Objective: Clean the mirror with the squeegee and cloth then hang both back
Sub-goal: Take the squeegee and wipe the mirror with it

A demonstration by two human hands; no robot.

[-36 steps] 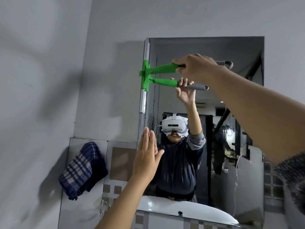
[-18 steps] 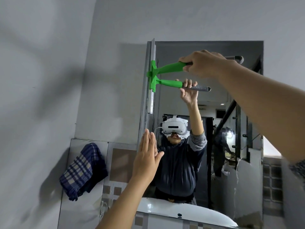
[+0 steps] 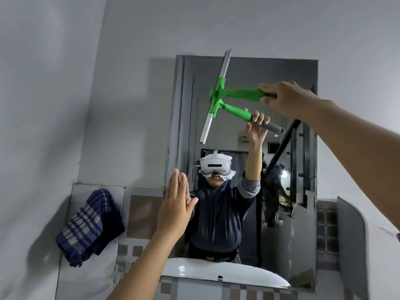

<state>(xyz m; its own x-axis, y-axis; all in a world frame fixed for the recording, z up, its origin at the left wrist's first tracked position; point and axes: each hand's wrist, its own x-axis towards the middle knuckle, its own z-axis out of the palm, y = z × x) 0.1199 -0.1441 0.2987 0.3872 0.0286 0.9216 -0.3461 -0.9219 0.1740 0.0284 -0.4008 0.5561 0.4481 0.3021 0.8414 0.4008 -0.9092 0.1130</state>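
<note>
A green squeegee (image 3: 239, 94) with a metal blade is pressed against the upper part of the wall mirror (image 3: 303, 161), its blade tilted and reaching past the mirror's top edge. My right hand (image 3: 285, 100) grips its handle from the right. My left hand (image 3: 176, 204) is flat, fingers together, against the mirror's lower left edge and holds nothing. A blue checked cloth (image 3: 91, 224) hangs on the tiled wall to the left of the mirror, away from both hands.
The mirror reflects a person in a headset, the squeegee and a staircase railing. The white rim of a basin (image 3: 227, 276) shows reflected at the mirror's foot. Patterned tiles (image 3: 142, 208) cover the wall below and beside the mirror. Grey walls meet in a corner at left.
My right hand has swept the squeegee from the mirror's left edge toward the middle, and the blade has tilted. My left hand stays on the mirror's lower left edge.
</note>
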